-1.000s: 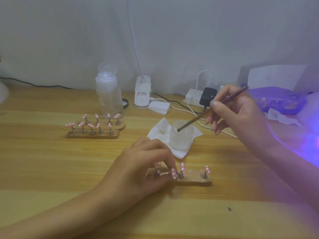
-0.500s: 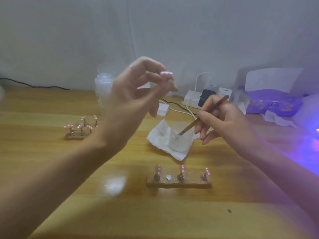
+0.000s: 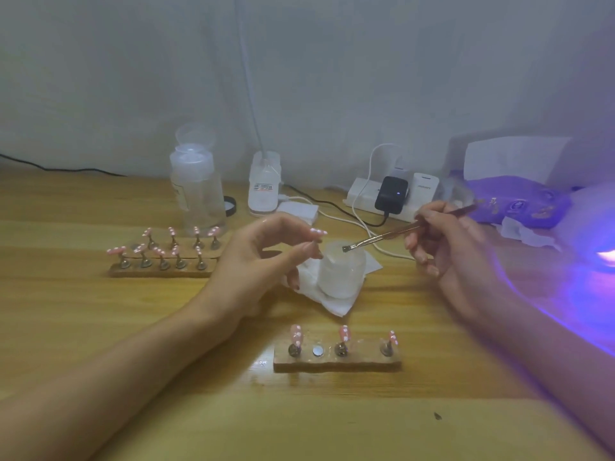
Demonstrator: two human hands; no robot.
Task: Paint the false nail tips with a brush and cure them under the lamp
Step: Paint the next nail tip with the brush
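Note:
My left hand [image 3: 263,261] hovers above the table and pinches a pink false nail tip [image 3: 317,232] on its small stand between thumb and fingers. My right hand [image 3: 446,247] grips a thin brush [image 3: 382,237], whose bristle end sits just over the open frosted jar [image 3: 342,271]. In front lies a wooden holder [image 3: 336,359] with three pink tips upright and one bare magnet spot. A second wooden holder [image 3: 163,264] at the left carries several pink tips. The curing lamp [image 3: 599,261] glows violet at the right edge.
The jar stands on a white tissue [image 3: 332,301]. Behind are a clear pump bottle [image 3: 196,191], a white desk-lamp base [image 3: 264,188], a power strip with a black adapter [image 3: 391,194] and cables, and a purple wipes pack [image 3: 519,201].
My left hand took one nail tip off the front holder, raised it high, then lowered it beside the jar. The brush tip lifted out of the jar to its rim.

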